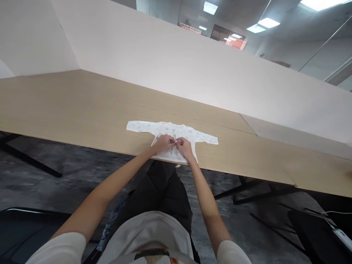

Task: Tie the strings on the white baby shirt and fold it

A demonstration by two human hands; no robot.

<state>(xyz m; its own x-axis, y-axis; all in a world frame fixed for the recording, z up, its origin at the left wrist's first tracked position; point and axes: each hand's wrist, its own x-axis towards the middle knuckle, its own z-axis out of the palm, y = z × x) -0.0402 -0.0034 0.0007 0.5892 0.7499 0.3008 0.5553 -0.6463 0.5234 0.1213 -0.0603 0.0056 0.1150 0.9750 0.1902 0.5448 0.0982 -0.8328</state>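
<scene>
A small white long-sleeved garment (165, 128) with a faint print lies spread on the wooden table, its sleeves stretched out to both sides and its lower hem at the table's front edge. My left hand (164, 143) is closed on the front of the garment, near its middle opening. Close beside it, my right hand (184, 147) pinches the same front area from the other side. The fingertips of both hands nearly meet, and the bit of cloth between them is too small to make out in detail.
The long wooden table (82, 110) runs across the view, with a white partition (165, 66) behind it. Dark chairs stand at the lower left (27, 234) and lower right (310, 231). Black table legs (33, 159) show below the edge.
</scene>
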